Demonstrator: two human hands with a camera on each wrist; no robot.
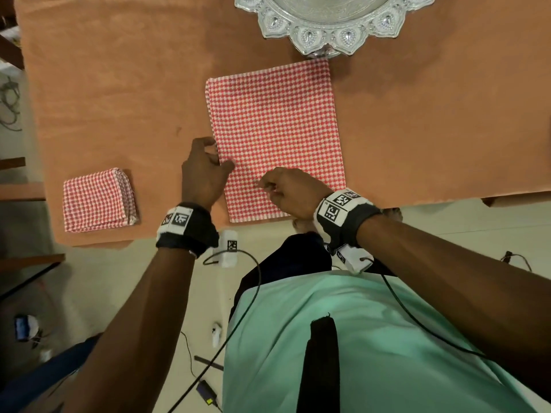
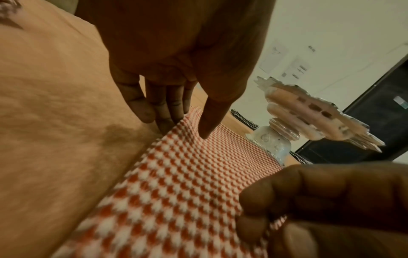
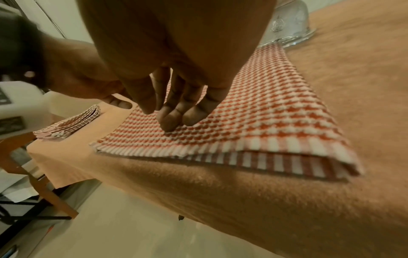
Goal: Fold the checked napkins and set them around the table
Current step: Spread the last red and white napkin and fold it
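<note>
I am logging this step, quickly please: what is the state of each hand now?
Left hand: pinches the left edge of the large napkin.
Right hand: open, bent fingertips resting on the large napkin.

This looked like a dining table staged in a plain working room, not a home; a peach tablecloth (image 1: pixel 119 84) covered it, a scalloped silver pedestal dish (image 1: pixel 334 22) stood at the far edge, a checked napkin (image 1: pixel 274 138) lay spread toward the near edge, and a stack of folded napkins (image 1: pixel 98 201) sat at the near left corner; yet loose black cables (image 1: pixel 238 308) and a small adapter (image 1: pixel 205 391) trailed over the pale floor (image 1: pixel 208 293), and printed sheets (image 2: pixel 295 66) hung on the bare wall.
</note>
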